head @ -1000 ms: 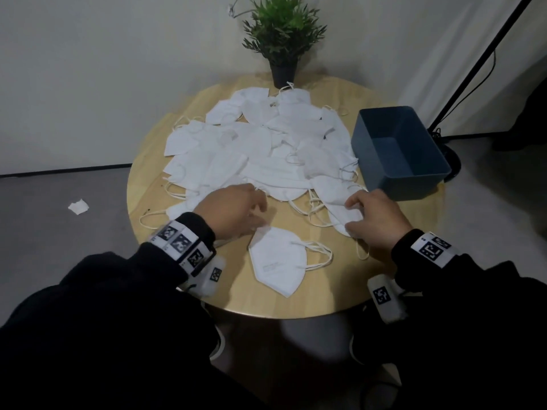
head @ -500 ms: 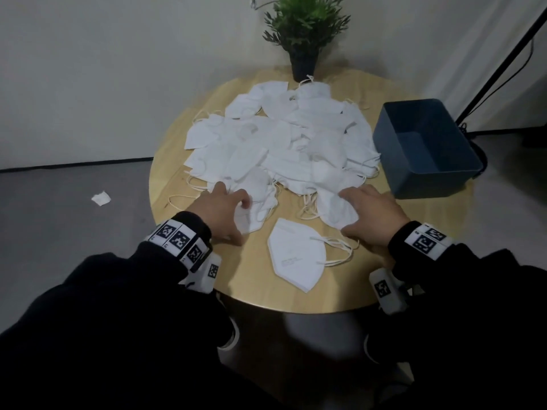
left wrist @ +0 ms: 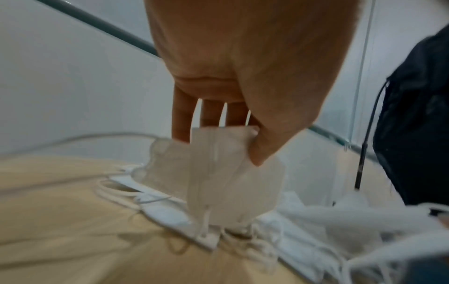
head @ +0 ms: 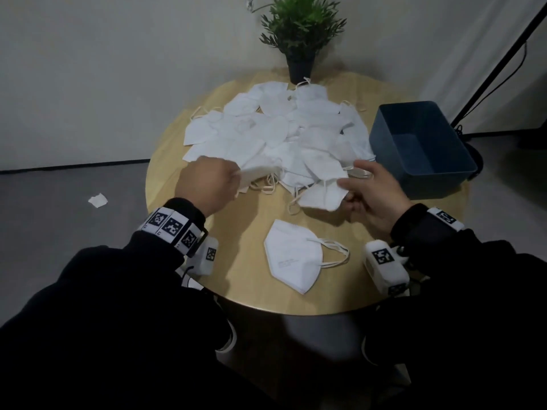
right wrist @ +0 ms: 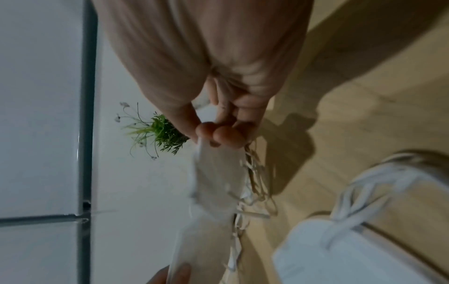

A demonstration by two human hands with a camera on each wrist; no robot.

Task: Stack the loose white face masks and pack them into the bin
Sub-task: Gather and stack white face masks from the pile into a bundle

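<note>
The round wooden desk (head: 236, 261) carries everything here. Spread over its far half, beyond the fingers of both hands, lies the heap of white face masks (head: 284, 134), overlapping one another with ear loops trailing at the near edge. The blue bin (head: 420, 149) stands just beyond and outward of the right hand (head: 376, 196), at the heap's side, and no mask shows inside it. A potted plant (head: 300, 34) stands at the far rim, well beyond the fingers.

The left hand (head: 207, 184) is raised at the near edge of the heap; in the left wrist view its thumb and fingers (left wrist: 181, 119) pinch the top edge of one mask (left wrist: 218, 173), which hangs below them with its lower end and loops reaching down to the masks on the desk. The right hand pinches the edge of a second mask (head: 322, 193) between thumb and fingertips (right wrist: 226, 134), lifted at the heap's near side with a loop dangling.

A single mask (head: 291, 255) lies flat on the desk nearer the person than both sets of fingers, between the two wrists, touching neither hand.

A scrap of white paper (head: 98, 200) lies on the floor, well outward of the left hand.
</note>
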